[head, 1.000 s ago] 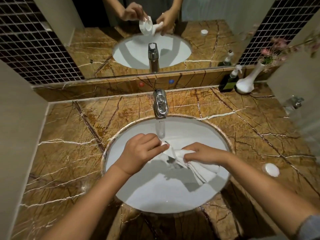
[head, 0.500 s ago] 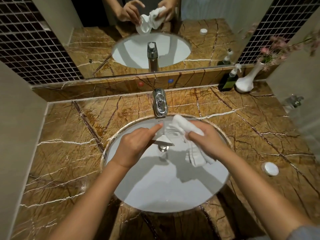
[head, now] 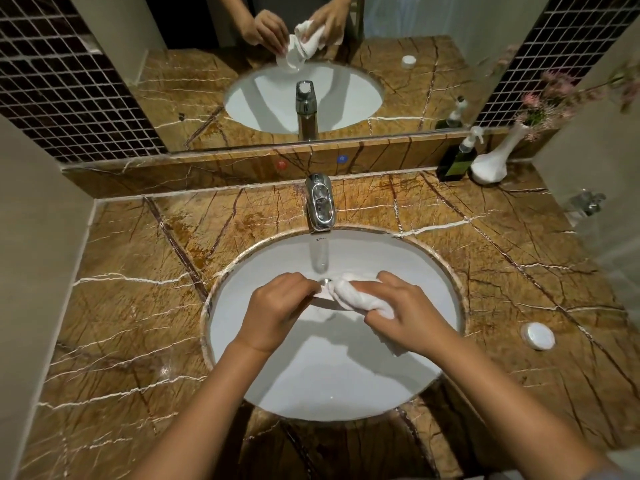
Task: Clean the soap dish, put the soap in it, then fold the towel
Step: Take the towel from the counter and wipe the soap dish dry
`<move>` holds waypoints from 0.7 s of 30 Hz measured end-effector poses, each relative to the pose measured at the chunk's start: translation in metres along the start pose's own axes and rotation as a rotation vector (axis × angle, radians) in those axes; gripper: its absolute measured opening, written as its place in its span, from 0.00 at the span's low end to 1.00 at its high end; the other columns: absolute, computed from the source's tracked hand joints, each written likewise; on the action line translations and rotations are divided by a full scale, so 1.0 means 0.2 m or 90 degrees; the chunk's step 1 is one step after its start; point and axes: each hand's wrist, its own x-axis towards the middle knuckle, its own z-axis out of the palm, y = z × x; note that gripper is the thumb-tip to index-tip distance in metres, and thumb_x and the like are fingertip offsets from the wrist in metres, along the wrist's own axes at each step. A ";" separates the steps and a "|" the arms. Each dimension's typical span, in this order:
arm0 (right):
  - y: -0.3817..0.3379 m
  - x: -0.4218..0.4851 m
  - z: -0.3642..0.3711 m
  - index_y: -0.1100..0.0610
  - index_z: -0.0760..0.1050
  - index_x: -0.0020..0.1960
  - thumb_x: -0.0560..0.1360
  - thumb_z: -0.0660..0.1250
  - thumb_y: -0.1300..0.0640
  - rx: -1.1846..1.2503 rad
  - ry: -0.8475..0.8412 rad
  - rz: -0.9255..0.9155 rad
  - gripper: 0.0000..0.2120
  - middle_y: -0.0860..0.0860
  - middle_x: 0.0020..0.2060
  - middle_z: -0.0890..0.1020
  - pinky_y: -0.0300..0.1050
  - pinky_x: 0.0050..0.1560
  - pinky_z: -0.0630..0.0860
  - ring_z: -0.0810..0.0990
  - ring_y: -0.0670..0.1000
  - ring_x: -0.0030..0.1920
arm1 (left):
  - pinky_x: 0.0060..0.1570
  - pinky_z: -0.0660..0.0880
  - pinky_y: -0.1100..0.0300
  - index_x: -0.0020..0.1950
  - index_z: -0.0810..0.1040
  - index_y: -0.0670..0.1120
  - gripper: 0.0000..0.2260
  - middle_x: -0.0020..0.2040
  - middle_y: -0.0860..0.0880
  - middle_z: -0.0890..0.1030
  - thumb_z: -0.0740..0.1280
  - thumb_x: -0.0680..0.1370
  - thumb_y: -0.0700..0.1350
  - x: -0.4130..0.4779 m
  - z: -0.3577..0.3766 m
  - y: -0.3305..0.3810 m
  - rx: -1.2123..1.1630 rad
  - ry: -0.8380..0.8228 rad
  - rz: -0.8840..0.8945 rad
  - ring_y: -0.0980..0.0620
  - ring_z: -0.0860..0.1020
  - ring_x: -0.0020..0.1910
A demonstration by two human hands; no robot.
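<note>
Over the white sink (head: 277,382) my left hand (head: 277,306) grips a small white soap dish (head: 322,296), mostly hidden by my fingers. My right hand (head: 408,313) is closed around a bunched white towel (head: 360,297) and presses it against the dish. A loose end of the towel hangs below my right palm. The round white soap (head: 538,336) lies on the marble counter to the right of the basin, apart from both hands.
A chrome tap (head: 320,206) stands behind the basin. A dark pump bottle (head: 457,161) and a white vase (head: 493,161) with pink flowers sit at the back right corner. A mirror (head: 433,64) runs along the back wall. Walls close in on both sides.
Both hands have come lower and closer over the basin. The towel, lifted and draped half a second ago, is now balled tightly in my right hand against the dish.
</note>
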 end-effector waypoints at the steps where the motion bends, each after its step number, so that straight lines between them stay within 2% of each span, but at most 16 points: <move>1: 0.03 -0.01 0.01 0.30 0.65 0.65 0.70 0.60 0.47 -0.018 -0.006 0.016 0.25 0.46 0.40 0.73 0.45 0.39 0.72 0.77 0.49 0.39 | 0.31 0.75 0.52 0.46 0.80 0.43 0.08 0.37 0.47 0.80 0.63 0.80 0.44 -0.01 0.00 0.00 -0.001 0.000 -0.010 0.47 0.78 0.37; 4: 0.13 -0.04 0.02 0.38 0.74 0.62 0.72 0.64 0.50 -0.091 0.000 0.084 0.20 0.48 0.42 0.78 0.46 0.40 0.72 0.79 0.53 0.43 | 0.34 0.77 0.52 0.46 0.79 0.43 0.03 0.39 0.48 0.80 0.67 0.77 0.42 -0.03 0.00 0.01 -0.042 0.044 -0.088 0.49 0.79 0.38; 6: 0.12 -0.04 0.02 0.39 0.78 0.56 0.71 0.64 0.49 0.060 0.081 0.153 0.15 0.43 0.47 0.83 0.43 0.44 0.75 0.81 0.47 0.49 | 0.39 0.79 0.55 0.46 0.79 0.44 0.03 0.40 0.50 0.81 0.69 0.76 0.43 -0.02 0.00 0.02 -0.106 0.097 -0.171 0.52 0.79 0.40; 7: 0.09 -0.03 0.03 0.38 0.80 0.52 0.70 0.64 0.49 0.172 0.117 0.184 0.13 0.39 0.47 0.84 0.36 0.45 0.76 0.81 0.41 0.49 | 0.40 0.80 0.59 0.46 0.79 0.46 0.03 0.41 0.52 0.80 0.70 0.75 0.44 -0.01 0.00 0.04 -0.139 0.122 -0.212 0.56 0.79 0.41; 9: 0.04 0.01 0.07 0.36 0.80 0.45 0.68 0.64 0.53 0.297 0.142 0.227 0.13 0.33 0.42 0.84 0.27 0.42 0.73 0.79 0.33 0.44 | 0.39 0.78 0.66 0.45 0.79 0.50 0.05 0.40 0.58 0.80 0.73 0.73 0.45 0.02 0.01 0.08 -0.213 0.159 -0.306 0.58 0.80 0.41; 11: 0.02 0.02 0.12 0.38 0.80 0.44 0.67 0.64 0.54 0.290 0.102 0.243 0.12 0.35 0.39 0.84 0.31 0.40 0.75 0.79 0.35 0.41 | 0.37 0.76 0.69 0.43 0.79 0.54 0.07 0.39 0.58 0.81 0.76 0.71 0.45 0.02 0.02 0.09 -0.278 0.192 -0.400 0.58 0.80 0.41; 13: 0.01 0.02 0.15 0.42 0.80 0.44 0.66 0.64 0.50 0.221 0.050 0.248 0.09 0.40 0.39 0.84 0.42 0.43 0.77 0.81 0.41 0.42 | 0.37 0.75 0.70 0.42 0.79 0.54 0.08 0.39 0.58 0.81 0.77 0.69 0.45 0.00 0.00 0.07 -0.310 0.228 -0.471 0.59 0.80 0.39; 14: 0.01 0.02 0.17 0.44 0.80 0.45 0.66 0.63 0.47 0.189 0.031 0.253 0.10 0.42 0.40 0.85 0.44 0.44 0.77 0.81 0.44 0.43 | 0.37 0.75 0.69 0.42 0.79 0.54 0.08 0.38 0.57 0.81 0.77 0.69 0.46 -0.01 -0.02 0.06 -0.316 0.248 -0.503 0.59 0.79 0.38; 17: -0.03 0.04 0.23 0.49 0.79 0.45 0.65 0.62 0.45 0.203 0.034 0.274 0.14 0.46 0.42 0.84 0.45 0.47 0.76 0.81 0.48 0.45 | 0.36 0.77 0.67 0.43 0.79 0.49 0.09 0.38 0.54 0.80 0.78 0.68 0.46 -0.03 -0.08 -0.01 -0.337 0.303 -0.580 0.59 0.77 0.34; 21: -0.17 0.13 0.38 0.49 0.78 0.47 0.67 0.61 0.45 0.244 0.035 0.240 0.13 0.46 0.43 0.83 0.44 0.46 0.74 0.80 0.47 0.47 | 0.33 0.79 0.68 0.42 0.78 0.51 0.10 0.37 0.51 0.81 0.77 0.68 0.43 -0.08 -0.18 -0.08 -0.383 0.379 -0.663 0.61 0.80 0.32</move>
